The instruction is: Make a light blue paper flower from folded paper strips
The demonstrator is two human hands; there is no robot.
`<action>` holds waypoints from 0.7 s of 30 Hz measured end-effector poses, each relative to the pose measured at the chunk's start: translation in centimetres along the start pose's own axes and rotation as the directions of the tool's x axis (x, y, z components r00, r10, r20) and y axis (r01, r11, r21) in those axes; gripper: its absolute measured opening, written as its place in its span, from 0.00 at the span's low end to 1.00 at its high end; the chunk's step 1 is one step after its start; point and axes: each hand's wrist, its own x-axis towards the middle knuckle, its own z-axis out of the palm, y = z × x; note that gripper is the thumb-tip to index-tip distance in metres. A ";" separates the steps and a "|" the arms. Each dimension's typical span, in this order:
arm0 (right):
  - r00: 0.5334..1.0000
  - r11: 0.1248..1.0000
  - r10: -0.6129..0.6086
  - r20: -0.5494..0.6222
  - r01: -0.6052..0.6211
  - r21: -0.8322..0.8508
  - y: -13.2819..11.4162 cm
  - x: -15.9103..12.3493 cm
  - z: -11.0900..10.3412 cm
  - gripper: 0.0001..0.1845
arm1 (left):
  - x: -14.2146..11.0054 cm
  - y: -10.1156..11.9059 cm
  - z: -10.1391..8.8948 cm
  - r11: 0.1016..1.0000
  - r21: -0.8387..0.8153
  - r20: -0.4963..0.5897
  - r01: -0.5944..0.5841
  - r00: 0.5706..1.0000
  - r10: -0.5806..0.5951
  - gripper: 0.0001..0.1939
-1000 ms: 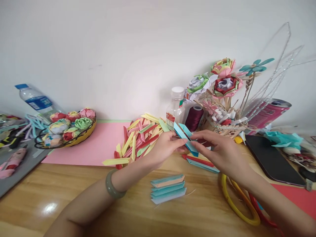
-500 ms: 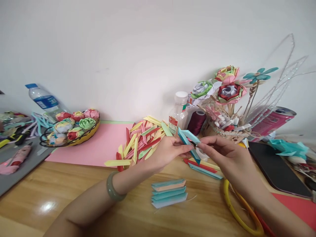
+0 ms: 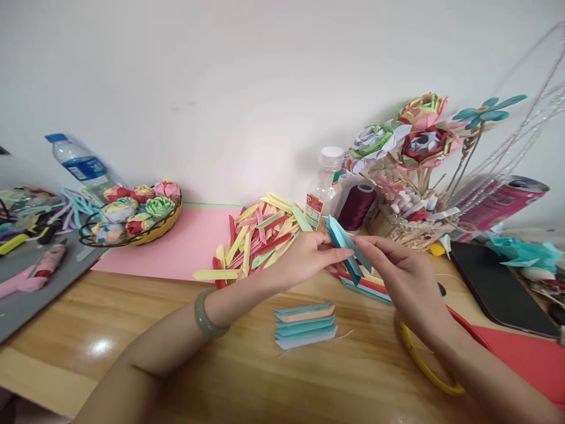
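Observation:
Folded blue paper strips (image 3: 346,250) are held up between my two hands, above the table. My left hand (image 3: 311,256), with a green bangle on its wrist, pinches them between thumb and fingers from the left. From the right, my right hand (image 3: 406,280) grips the light blue paper with thumb and forefinger. Its other fingers are curled and partly hidden. Just behind the hands lie red, yellow and blue folded strips (image 3: 371,288), partly covered. Nearer me on the wood is a row of blue and peach folded strips (image 3: 305,325) with a thread end sticking out.
Loose coloured strips (image 3: 251,241) are heaped by pink paper (image 3: 207,235). A basket (image 3: 152,235) of paper flowers stands left, a plastic bottle (image 3: 324,188) and thread spool (image 3: 357,206) behind. Right are a phone (image 3: 498,288), a can (image 3: 507,203) and a yellow ring (image 3: 430,371).
The blue strips, spread apart with a gap before, are now pressed closer together. The dark thing at my right fingertips no longer shows there. The view has shifted slightly.

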 end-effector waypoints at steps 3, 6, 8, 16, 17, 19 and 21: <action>0.996 0.997 -0.061 -0.060 0.058 -0.054 0.2 0.1 -0.2 0.11 | 0.0 0.1 -0.2 1.000 0.008 0.008 0.005 1.000 -0.005 0.12; 0.985 0.989 -0.117 -0.125 0.104 -0.108 0.6 0.3 -0.4 0.10 | -0.1 0.2 -0.1 0.999 -0.028 0.000 0.026 1.000 -0.026 0.10; 0.991 0.990 -0.107 -0.079 0.100 -0.098 0.6 0.4 -0.5 0.10 | -0.1 0.3 0.1 0.998 -0.056 -0.003 0.034 0.999 -0.034 0.10; 0.977 0.983 0.100 0.188 -0.127 0.136 0.5 0.7 -0.3 0.19 | -0.1 0.1 -0.1 0.999 -0.046 0.000 -0.022 1.000 0.022 0.10; 0.971 0.989 0.089 0.224 -0.114 0.098 0.5 0.7 -0.3 0.20 | -0.1 0.1 -0.1 0.999 -0.043 0.010 -0.022 1.000 0.022 0.10; 0.973 0.999 0.049 0.226 -0.049 -0.004 0.7 0.6 -0.4 0.20 | 0.0 0.0 -0.3 0.999 -0.047 0.020 -0.014 1.000 0.015 0.11; 0.989 0.994 0.004 0.149 0.012 -0.108 0.8 0.5 -0.6 0.19 | 0.1 0.0 -0.3 0.999 -0.054 0.009 -0.003 1.000 0.003 0.12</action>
